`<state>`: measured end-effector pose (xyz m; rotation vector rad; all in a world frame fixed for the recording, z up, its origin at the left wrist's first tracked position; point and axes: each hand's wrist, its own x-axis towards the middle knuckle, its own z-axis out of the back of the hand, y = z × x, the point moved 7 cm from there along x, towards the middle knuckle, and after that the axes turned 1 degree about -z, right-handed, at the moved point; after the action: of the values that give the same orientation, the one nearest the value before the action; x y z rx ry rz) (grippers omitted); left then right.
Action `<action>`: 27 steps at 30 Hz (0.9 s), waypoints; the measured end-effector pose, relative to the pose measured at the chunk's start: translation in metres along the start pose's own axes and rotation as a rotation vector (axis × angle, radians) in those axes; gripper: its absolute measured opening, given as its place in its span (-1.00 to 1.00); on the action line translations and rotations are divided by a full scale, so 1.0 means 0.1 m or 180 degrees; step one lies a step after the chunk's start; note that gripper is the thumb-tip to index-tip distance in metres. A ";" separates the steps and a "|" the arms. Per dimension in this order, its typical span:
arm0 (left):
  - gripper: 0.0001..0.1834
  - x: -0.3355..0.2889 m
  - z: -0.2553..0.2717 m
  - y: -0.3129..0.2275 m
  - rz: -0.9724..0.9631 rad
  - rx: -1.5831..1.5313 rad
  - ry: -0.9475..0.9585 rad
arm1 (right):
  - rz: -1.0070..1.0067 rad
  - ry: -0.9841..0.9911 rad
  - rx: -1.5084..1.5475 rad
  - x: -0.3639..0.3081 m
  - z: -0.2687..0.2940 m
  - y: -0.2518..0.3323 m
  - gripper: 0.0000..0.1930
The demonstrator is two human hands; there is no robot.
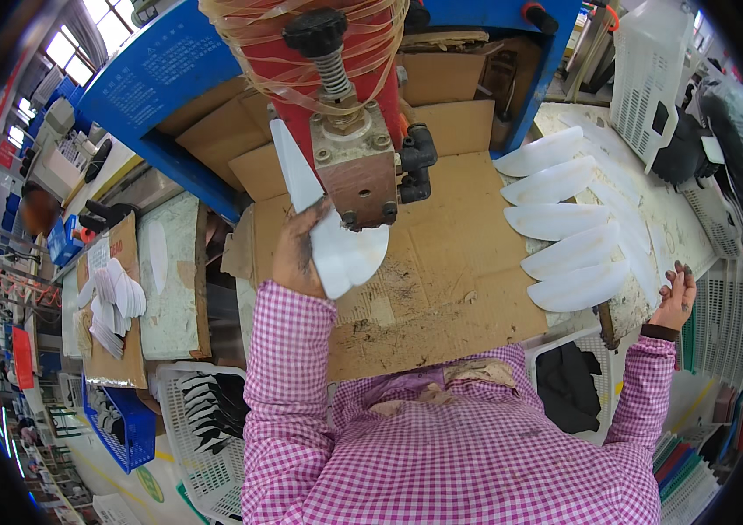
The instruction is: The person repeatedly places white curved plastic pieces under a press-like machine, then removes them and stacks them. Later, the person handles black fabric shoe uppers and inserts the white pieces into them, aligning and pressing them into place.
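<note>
Your left hand (pixel 300 249) is gripping a white curved sheet (pixel 336 236) at the centre of the frame, holding it up under the red press head (pixel 356 166) over the cardboard mat (pixel 450 262). Your right hand (pixel 676 297) is resting open at the right, fingers loose, just beside the row of white pieces (pixel 564 223).
</note>
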<state>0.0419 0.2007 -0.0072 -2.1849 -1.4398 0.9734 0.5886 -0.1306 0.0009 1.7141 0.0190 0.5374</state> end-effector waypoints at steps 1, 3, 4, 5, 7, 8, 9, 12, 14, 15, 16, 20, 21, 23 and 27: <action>-0.49 -0.06 0.05 0.00 0.0068 0.0155 -0.0061 | 0.0246 0.0184 0.0045 -0.05 -0.10 0.09 -0.74; -0.50 -0.30 0.09 0.04 0.0212 0.0460 0.0159 | -0.0016 0.0199 -0.0005 -0.12 -0.20 0.11 -0.74; -0.49 -0.48 0.15 0.07 0.0308 0.0686 0.0189 | -0.0042 0.0240 -0.0011 -0.18 -0.24 0.13 -0.74; -0.48 -0.67 0.17 0.10 0.0369 0.0875 0.0350 | 0.0106 0.0204 -0.0028 -0.25 -0.27 0.19 -0.75; -0.43 -0.99 0.35 0.20 0.0813 0.1422 0.0022 | -0.0170 0.0408 -0.0047 -0.41 -0.40 0.20 -0.75; -0.40 -1.14 0.36 0.25 0.0895 0.1540 0.0149 | -0.0213 0.0472 -0.0086 -0.51 -0.47 0.22 -0.75; -0.40 -1.26 0.38 0.32 0.1089 0.1412 0.0154 | -0.0276 0.0357 -0.0154 -0.61 -0.51 0.24 -0.74; -0.44 -1.43 0.38 0.37 0.1037 0.1217 0.0175 | -0.0777 0.0854 -0.0040 -1.07 -0.88 0.21 -0.70; -0.48 -1.37 0.31 0.44 0.1017 0.1134 0.0208 | -0.1327 0.1639 0.0086 -1.53 -1.24 0.18 -0.67; -0.51 -1.32 0.24 0.47 0.0855 0.0990 0.0227 | -0.1281 0.2041 0.0108 -1.78 -1.41 0.22 -0.65; -0.53 -1.24 0.15 0.54 0.0702 0.0850 0.0250 | -0.1513 0.2428 0.0328 -2.06 -1.59 0.23 -0.63; -0.59 -1.00 -0.27 0.81 0.0195 0.0337 0.0388 | -0.1877 0.3568 0.1278 -2.81 -2.15 0.44 -0.54; -0.58 -0.97 -0.37 0.88 0.0101 0.0262 0.0395 | -0.1905 0.3552 0.1105 -2.86 -2.19 0.45 -0.56; -0.56 -0.94 -0.54 1.02 -0.0032 0.0130 0.0355 | -0.1906 0.3537 0.1636 -2.86 -2.28 0.56 -0.66; -0.57 -1.04 -0.80 1.25 0.0042 0.0127 0.0589 | -0.2299 0.2737 0.1413 -2.66 -2.05 0.48 -0.88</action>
<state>0.1557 0.0605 0.0085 -2.1940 -1.3117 0.7739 0.2642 -0.0321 -0.0209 1.6120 1.3974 0.7002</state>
